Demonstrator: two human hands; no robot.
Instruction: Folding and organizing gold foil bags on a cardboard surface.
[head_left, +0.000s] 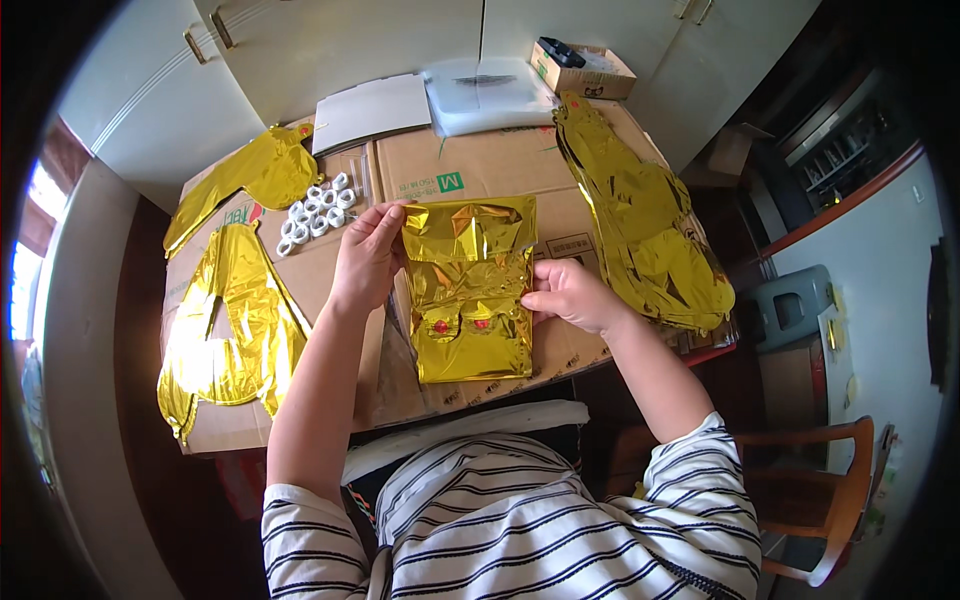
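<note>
Between my hands is a gold foil balloon (472,345), flat and folded into an upright rectangle with creases across it and two red spots low down. My left hand (372,245) pinches its upper left edge between thumb and fingers. On the opposite side, my right hand (572,296) grips the right edge around mid-height. The folded foil is held over the cardboard-covered table (400,180). More flat gold foil balloons lie around it: one at the near left (240,310), another at the far left (255,175), and a stack (640,220) on the right.
Several white rings or small rolls (318,210) sit left of centre, beside clear plastic. Along the back are a white board (372,112), a stack of clear plastic bags (485,95) and a small box (583,72). A wooden chair (820,500) stands at the right.
</note>
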